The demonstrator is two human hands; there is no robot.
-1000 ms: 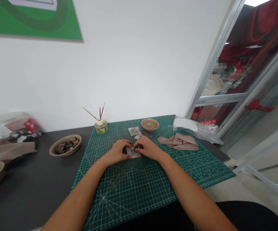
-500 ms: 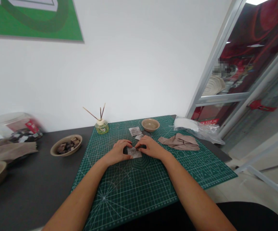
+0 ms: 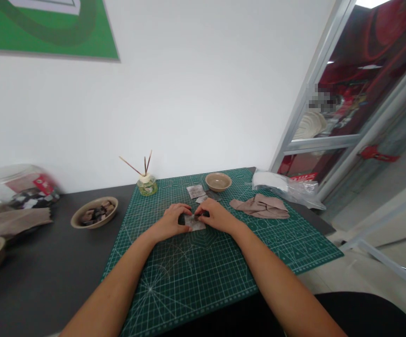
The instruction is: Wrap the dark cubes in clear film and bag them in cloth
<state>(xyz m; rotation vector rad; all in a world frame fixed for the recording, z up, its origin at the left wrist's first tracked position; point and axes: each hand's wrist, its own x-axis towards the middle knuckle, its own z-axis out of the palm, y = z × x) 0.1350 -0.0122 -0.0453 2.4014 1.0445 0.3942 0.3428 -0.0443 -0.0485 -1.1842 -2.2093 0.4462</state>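
Note:
On a green cutting mat (image 3: 174,281), a small square sheet (image 3: 198,226) with grey smudges lies between my hands; it looks like paper or sandpaper. My left hand (image 3: 172,221) holds the sheet down, thumb at its lower left corner and fingers at its upper left. From the right, my right hand (image 3: 215,215) pinches a small dark brown piece (image 3: 197,216) against the upper part of the sheet. The fingers mostly cover that piece, so its exact kind cannot be made out. Beyond my hands lie another smudged square (image 3: 196,191) and further overlapping scraps (image 3: 203,199).
A beige bowl (image 3: 218,182) stands at the mat's back, with a crumpled brown cloth (image 3: 261,206) and plastic bag (image 3: 287,185) to its right. A reed diffuser (image 3: 147,184) is back left. Left of the mat, a bowl (image 3: 77,220) holds several brown blocks, near another cloth (image 3: 16,221).
My right fingers and the dark piece have shifted slightly on the sheet. My left hand stays on it. The whole view has moved a little.

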